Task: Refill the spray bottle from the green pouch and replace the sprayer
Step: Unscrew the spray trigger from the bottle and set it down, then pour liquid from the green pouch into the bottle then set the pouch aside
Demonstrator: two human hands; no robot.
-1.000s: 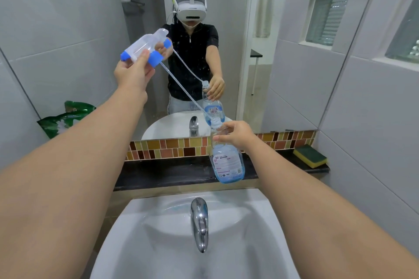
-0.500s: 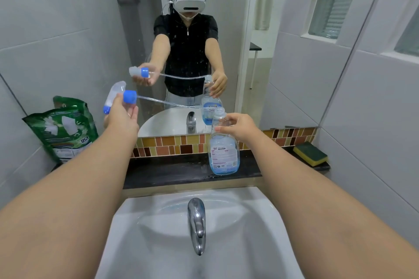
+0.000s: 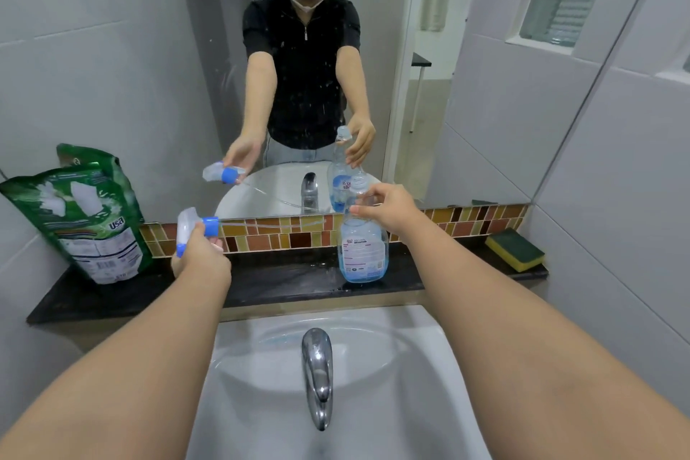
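the spray bottle (image 3: 361,239) stands upright on the dark ledge (image 3: 283,282) behind the sink (image 3: 392,377), neck up and uncapped, a little blue liquid at the bottom. the right hand (image 3: 392,211) pinches its neck with fingers curled close. the left hand (image 3: 199,254) is wrapped around the sprayer (image 3: 194,226), held out to the left of the bottle; its clear tube runs level, pointing right toward the bottle. one green pouch (image 3: 87,220) leans on the left wall, tilted. one yellow-green sponge (image 3: 515,248) lies at the ledge's far right. one tap (image 3: 317,373). the mirror (image 3: 298,86) doubles it all.
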